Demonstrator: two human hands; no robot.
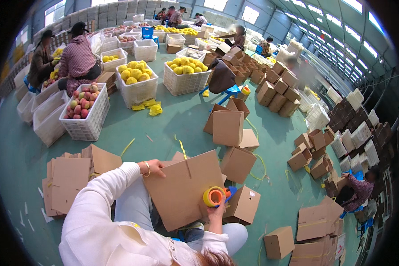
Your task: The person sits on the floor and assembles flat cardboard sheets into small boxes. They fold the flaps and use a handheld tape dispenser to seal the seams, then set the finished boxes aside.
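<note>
Across my lap a brown cardboard box (181,190) lies tilted, one broad side facing up. My left hand (155,168), with a bracelet at the wrist, is closed on its upper left edge. A tape dispenser (228,193) with a blue body and an orange-cored yellow roll is in my right hand (216,213), which is wrapped round it at the box's right edge. Whether the roll touches the cardboard I cannot tell. Flattened cartons (71,184) are stacked to my left. Folded-up boxes (237,164) stand just beyond and right of the box on my lap.
White crates of yellow net-wrapped fruit (137,88) and a crate of red apples (88,126) stand ahead. A blue stool with a dark jacket (224,76) is beyond the boxes. More flat cartons (314,226) lie right, near a seated person (357,190). Yellow straps (261,164) litter the green floor.
</note>
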